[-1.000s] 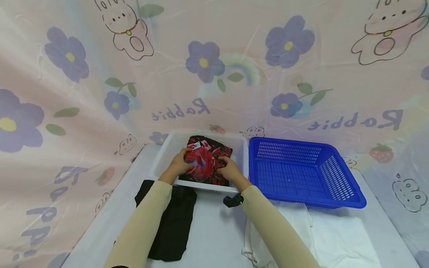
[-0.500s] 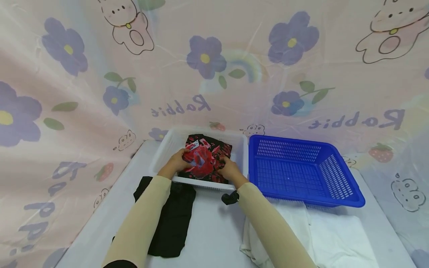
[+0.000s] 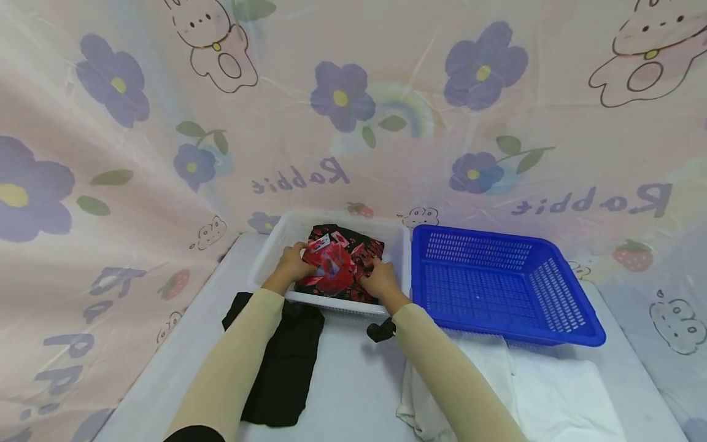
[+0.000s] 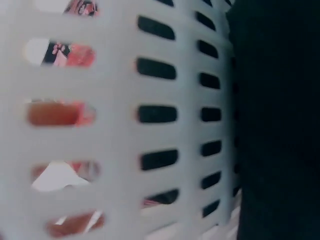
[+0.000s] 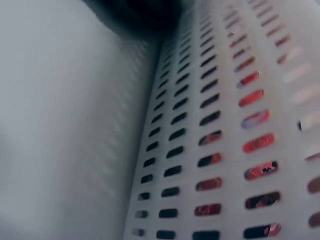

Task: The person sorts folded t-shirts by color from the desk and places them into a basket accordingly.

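In the head view a folded black garment with red floral print [image 3: 334, 267] lies inside the white plastic basket [image 3: 331, 304]. My left hand [image 3: 289, 268] grips its left side, thumb across the cloth. On the opposite side my right hand [image 3: 382, 282] holds the garment's lower right part. Some fingertips are hidden by the cloth and hands. Through the slots of the basket wall [image 4: 117, 125] in the left wrist view, bits of red and black fabric show. The right wrist view also shows the slotted wall [image 5: 230, 150] with printed cloth behind it.
A blue plastic basket [image 3: 469, 328] stands right of the white one. Black folded cloth [image 3: 287, 374] lies under my left forearm on the white table [image 3: 353, 380]. White folded cloth [image 3: 563, 393] lies at the front right. A printed curtain [image 3: 386, 159] hangs behind.
My left fingers have shifted slightly left, toward the garment's edge. My right hand has barely moved. The garment stays inside the white basket, and the head view has shifted a little.
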`<state>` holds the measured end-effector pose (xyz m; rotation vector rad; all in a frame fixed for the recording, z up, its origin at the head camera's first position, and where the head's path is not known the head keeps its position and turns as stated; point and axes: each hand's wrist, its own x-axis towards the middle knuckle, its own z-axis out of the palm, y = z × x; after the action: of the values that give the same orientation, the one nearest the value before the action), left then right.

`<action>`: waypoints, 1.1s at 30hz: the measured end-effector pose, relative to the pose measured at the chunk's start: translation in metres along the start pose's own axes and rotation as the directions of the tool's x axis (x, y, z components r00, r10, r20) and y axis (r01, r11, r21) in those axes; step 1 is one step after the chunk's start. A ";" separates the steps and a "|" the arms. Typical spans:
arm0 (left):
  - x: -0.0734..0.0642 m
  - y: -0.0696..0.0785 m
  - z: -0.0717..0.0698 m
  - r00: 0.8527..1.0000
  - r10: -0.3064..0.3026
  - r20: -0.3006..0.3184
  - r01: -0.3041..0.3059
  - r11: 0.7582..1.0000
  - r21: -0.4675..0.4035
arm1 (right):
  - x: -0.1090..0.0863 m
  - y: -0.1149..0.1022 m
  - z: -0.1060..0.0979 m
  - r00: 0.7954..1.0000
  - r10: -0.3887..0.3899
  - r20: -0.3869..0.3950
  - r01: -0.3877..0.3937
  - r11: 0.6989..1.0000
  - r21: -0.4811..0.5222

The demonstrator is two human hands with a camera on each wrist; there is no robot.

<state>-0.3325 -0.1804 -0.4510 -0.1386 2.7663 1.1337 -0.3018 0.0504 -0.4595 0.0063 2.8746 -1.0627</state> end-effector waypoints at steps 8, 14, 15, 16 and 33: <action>-0.015 0.013 -0.011 0.984 0.161 -0.076 -0.165 0.985 -0.055 | -0.017 -0.011 -0.009 0.982 -0.135 -0.133 0.147 0.985 0.089; -0.040 0.022 -0.032 0.957 0.269 -0.111 -0.275 0.961 -0.037 | -0.044 -0.032 -0.019 0.961 -0.235 -0.144 0.270 0.905 0.330; -0.044 0.021 -0.035 0.951 0.289 -0.111 -0.294 0.955 -0.033 | -0.049 -0.034 -0.020 0.961 -0.241 -0.132 0.273 0.898 0.346; -0.050 0.021 -0.038 0.947 0.302 -0.111 -0.308 0.951 -0.031 | -0.054 -0.036 -0.020 0.961 -0.249 -0.120 0.276 0.889 0.364; -0.139 -0.032 -0.045 0.898 0.359 -0.256 -0.364 0.931 0.028 | -0.127 -0.035 -0.006 0.921 -0.388 0.021 0.318 0.785 0.531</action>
<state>-0.1961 -0.2309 -0.4176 0.2599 3.1016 1.3110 -0.1768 0.0308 -0.4226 -0.5726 2.4274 -1.8047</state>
